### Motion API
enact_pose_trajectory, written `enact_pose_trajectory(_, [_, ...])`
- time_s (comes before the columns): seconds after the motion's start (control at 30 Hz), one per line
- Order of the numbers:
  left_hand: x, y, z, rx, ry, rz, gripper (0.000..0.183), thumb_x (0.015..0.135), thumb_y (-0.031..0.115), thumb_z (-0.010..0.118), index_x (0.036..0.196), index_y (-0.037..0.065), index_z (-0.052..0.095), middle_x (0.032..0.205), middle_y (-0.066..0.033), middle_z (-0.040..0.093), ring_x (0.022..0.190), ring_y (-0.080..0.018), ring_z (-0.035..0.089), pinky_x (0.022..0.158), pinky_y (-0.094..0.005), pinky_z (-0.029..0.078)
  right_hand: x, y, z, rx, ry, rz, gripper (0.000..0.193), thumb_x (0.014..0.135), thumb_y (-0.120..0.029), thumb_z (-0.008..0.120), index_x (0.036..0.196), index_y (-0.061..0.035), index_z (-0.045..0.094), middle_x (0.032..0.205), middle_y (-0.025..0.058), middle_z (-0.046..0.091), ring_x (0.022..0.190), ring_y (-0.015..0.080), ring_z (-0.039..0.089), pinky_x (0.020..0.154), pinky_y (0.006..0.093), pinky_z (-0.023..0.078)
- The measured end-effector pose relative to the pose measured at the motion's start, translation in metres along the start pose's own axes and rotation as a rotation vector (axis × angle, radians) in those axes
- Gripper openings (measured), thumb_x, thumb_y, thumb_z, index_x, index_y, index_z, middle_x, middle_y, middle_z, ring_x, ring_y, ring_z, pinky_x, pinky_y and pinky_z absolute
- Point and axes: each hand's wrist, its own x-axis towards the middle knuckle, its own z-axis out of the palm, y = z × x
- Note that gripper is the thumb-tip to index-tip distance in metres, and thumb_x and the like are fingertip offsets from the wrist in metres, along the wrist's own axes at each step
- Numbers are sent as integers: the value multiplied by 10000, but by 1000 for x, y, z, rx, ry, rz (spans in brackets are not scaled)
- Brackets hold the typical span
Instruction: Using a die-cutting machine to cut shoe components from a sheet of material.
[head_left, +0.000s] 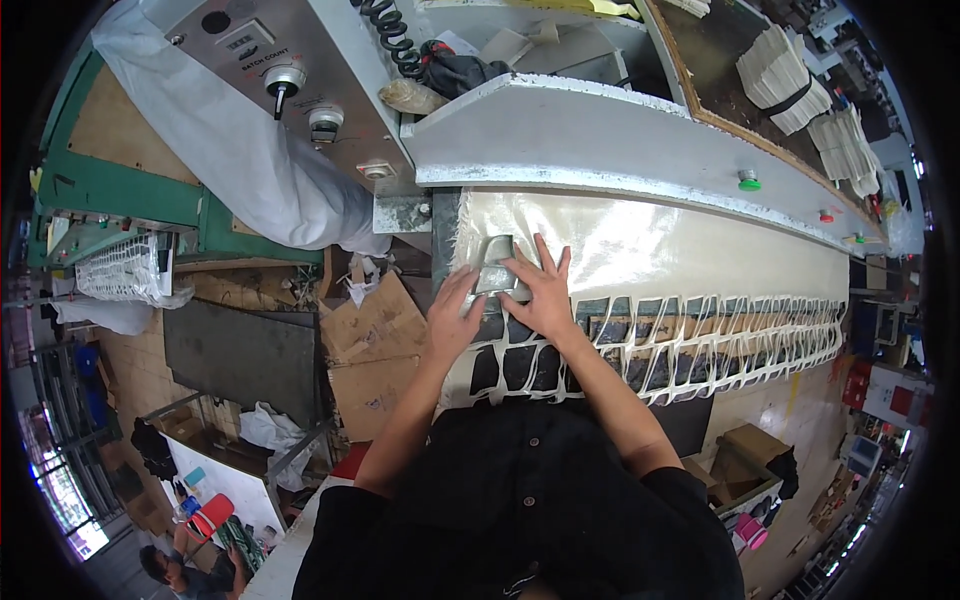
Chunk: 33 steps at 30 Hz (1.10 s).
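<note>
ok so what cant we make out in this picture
All in the head view:
Parts of the grey metal shape: covered by the left hand and right hand.
Far edge of the cream sheet: hidden by the grey beam.
Lower body of the co-worker: cut off at the lower edge.
Layers in the banded stack: too small to count.

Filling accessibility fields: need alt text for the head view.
A person's left hand and right hand touch a grey frame-like tool lying on cream sheet material. Cream netting-like strips run along the sheet's near side; a grey machine stands beyond it.
</note>
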Motion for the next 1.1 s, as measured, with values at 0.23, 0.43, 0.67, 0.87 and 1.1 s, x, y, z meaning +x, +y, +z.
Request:
enact_pose_trajectory(0.23, [1,-5,1,11,4,27,472,915,87,812,1368,12,703,1396,-229,702,1330,-414,658,1161,-469,509,1,-1,0,-55,-23,-15,623,837,-364,844,1431,-249,697,1563,108,639,1644,392,289,1277,762,16])
enact_pose_trajectory(0.43, [11,-6,0,-4,13,60,501,886,87,840,1359,-2,704,1393,-233,705,1335,-411,658,1160,-473,510,9,0,-4,-52,2,-33,666,832,-373,855,1455,-222,673,1558,127,632,1649,406,264,1276,764,8])
enact_pose_trajectory(0.67, [17,56,-7,108,192,105,436,855,111,888,1257,8,755,1185,-180,771,1091,-356,736,958,-427,583,15,36,-93,347,151,120,424,899,-250,864,1274,-85,754,1242,166,762,1234,291,682,1069,425,525])
enact_pose_trajectory(0.87, [20,115,58,-269,-457,58,278,926,176,839,1145,13,788,1043,-148,784,940,-309,774,838,-389,607,54,124,-264,195,391,330,422,1031,-316,784,719,-34,747,650,33,720,605,71,639,583,260,475])
enact_pose_trajectory(1.1, [31,141,119,-99,-701,208,434,879,200,850,1240,-16,743,1192,-181,700,1188,-388,651,1042,-459,541,28,127,-256,202,64,299,360,997,-352,826,836,-32,789,707,29,744,652,67,639,601,278,501])
